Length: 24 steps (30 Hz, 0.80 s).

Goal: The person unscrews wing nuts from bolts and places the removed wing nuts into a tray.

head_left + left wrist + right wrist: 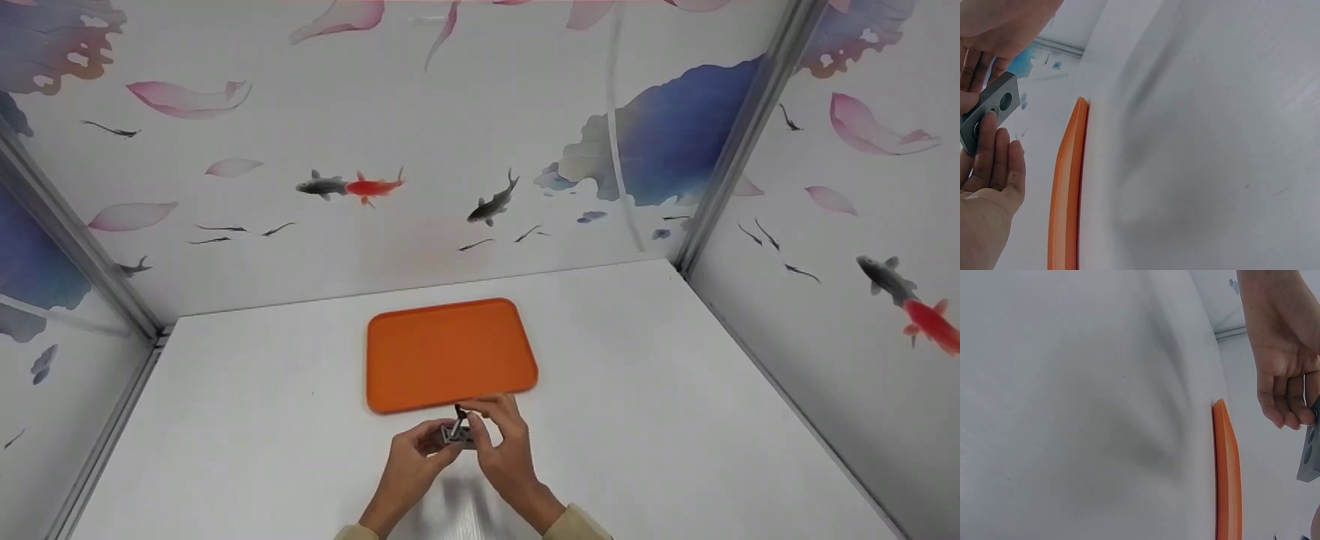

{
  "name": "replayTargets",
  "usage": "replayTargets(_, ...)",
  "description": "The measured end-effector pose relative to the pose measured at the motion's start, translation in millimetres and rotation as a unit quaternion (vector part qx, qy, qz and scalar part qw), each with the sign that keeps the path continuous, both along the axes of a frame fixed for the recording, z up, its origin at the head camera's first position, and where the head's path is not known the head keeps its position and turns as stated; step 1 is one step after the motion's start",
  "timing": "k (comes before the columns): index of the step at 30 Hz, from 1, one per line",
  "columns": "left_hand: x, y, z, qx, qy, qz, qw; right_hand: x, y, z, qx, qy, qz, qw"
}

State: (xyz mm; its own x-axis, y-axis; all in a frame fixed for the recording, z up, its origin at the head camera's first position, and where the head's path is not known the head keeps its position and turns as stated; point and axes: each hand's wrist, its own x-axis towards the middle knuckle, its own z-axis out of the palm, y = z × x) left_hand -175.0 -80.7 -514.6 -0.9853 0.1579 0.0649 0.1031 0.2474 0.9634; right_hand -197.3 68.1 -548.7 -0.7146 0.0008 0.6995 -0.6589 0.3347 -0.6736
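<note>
Above the table, near the tray's front edge, my left hand [414, 454] holds a grey metal block [1009, 90] between thumb and fingers. Round holes show in the block's underside, and a left fingertip lies over one of them in the left wrist view. From the block's top a slim silver shaft with a black end [460, 412] stands up at a slant. My right hand [508, 448] pinches this shaft near its black end with index finger and thumb. In the right wrist view the block [1310, 458] is cut by the frame edge, and my left hand [1286, 354] reaches its upper end.
An orange tray [450, 356] lies on the white table [637, 390] just beyond my hands. Behind it rises a printed wall [420, 247] with fish and petals. Panels with metal posts [739, 142] close in the sides.
</note>
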Motion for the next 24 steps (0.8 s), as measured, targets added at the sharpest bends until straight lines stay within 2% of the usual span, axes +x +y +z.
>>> replayTargets(3, -0.7, 0.2, 1.0, 0.006, 0.0, -0.002, 1.0, 1.3, -0.9, 4.5, -0.006, 0.004, -0.001, 1.0)
replayTargets(11, -0.4, -1.4, -0.1, 0.004, -0.002, -0.006, 1.0, 13.9, -3.0, 29.8, -0.014, 0.013, 0.01, 1.0)
replayTargets(12, -2.1, -2.0, -4.8, 0.005, 0.001, -0.006, 1.0, 14.3, -3.1, 30.7, -0.016, 0.013, 0.013, 1.0)
replayTargets(14, -1.8, -2.4, -4.9, 0.003, 0.001, -0.006, 1.0, 14.1, -3.5, 31.2, -0.019, 0.012, 0.018, 1.0)
replayTargets(18, -1.1, -2.2, -4.5, 0.003, 0.004, -0.004, 1.0, 13.6, -4.1, 30.4, -0.021, 0.011, 0.021, 0.999)
replayTargets(19, 0.8, -1.7, 0.0, 0.001, 0.003, -0.003, 1.0, 13.7, -4.2, 30.5, -0.021, 0.01, 0.02, 1.0)
replayTargets(24, 1.1, -1.6, -0.2, -0.003, 0.003, -0.001, 1.0, 15.1, -4.4, 31.1, -0.018, -0.002, 0.004, 1.0)
